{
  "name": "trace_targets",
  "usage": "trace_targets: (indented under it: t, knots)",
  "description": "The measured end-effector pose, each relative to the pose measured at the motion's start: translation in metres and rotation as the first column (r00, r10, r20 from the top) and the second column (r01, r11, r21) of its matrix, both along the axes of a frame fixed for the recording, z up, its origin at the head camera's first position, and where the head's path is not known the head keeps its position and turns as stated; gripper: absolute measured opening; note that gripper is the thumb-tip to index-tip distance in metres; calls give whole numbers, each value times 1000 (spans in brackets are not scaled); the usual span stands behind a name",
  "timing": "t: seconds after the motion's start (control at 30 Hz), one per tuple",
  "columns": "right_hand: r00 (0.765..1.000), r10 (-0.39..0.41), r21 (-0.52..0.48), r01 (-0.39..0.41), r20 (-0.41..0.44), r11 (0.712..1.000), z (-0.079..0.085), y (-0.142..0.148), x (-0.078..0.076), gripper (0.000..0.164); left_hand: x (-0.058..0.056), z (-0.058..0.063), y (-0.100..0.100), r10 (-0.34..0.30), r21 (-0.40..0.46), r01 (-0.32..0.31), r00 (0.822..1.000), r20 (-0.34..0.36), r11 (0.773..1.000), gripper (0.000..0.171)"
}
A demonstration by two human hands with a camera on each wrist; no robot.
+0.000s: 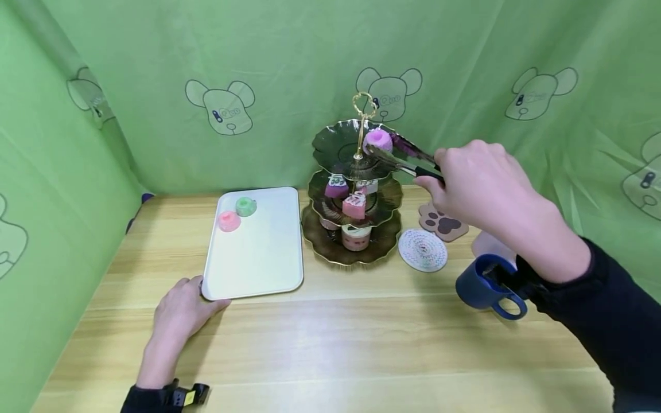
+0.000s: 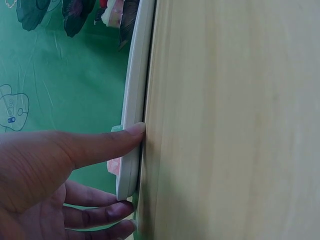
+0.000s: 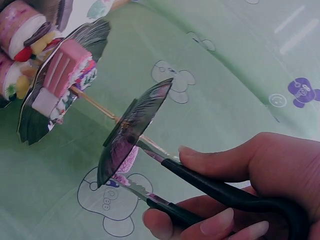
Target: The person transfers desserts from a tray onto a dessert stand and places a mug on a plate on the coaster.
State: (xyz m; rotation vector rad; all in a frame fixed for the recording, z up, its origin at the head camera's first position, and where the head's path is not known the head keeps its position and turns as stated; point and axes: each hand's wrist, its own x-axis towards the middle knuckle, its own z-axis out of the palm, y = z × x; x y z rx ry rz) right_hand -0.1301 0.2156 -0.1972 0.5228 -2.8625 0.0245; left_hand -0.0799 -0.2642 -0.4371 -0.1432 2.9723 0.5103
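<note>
- Our right hand [image 1: 477, 180] grips black-handled tongs [image 1: 405, 167]; their tips straddle a purple doughnut [image 1: 378, 139] on the right of the top tier of the stand [image 1: 335, 148].
- Our left hand [image 1: 181, 307] holds the near left corner of the white tray [image 1: 263, 252] between thumb and fingers.
- We see a pink doughnut [image 1: 229, 221] and a green doughnut [image 1: 245, 206] on its far left.

Can only partly see the purple doughnut [image 1: 378, 138] behind the tongs [image 1: 405, 166], and the pale item [image 1: 488, 246] behind the right forearm [image 1: 542, 232].
</note>
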Motion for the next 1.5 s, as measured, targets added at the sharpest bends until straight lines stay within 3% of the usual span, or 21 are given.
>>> trace_targets:
  t: [0.47,0.97,1.1,1.27,1.4,1.5]
  knots:
    - [983,-101,70,92,153,993,10,-12,-21,45,1,1,0,-12,4,12,1000,-24,1000,77]
    - [977,-133,98,117,169,988,13,-15,-22,51,1,2,1,-4,9,5,999,-32,1000,76]
    - [975,-133,103,116,177,988,16,-11,-20,54,1,-1,0,-11,3,11,999,-44,1000,75]
    - [973,-147,99,131,176,986,21,0,-11,69,1,-3,0,-13,5,13,999,-44,1000,74]
    - [979,-134,80,122,155,989,21,10,4,80,1,-2,1,-5,7,5,1000,-29,1000,75]
    - [991,-93,41,89,99,995,17,13,21,78,0,-1,0,-1,6,1,1000,-24,1000,76]
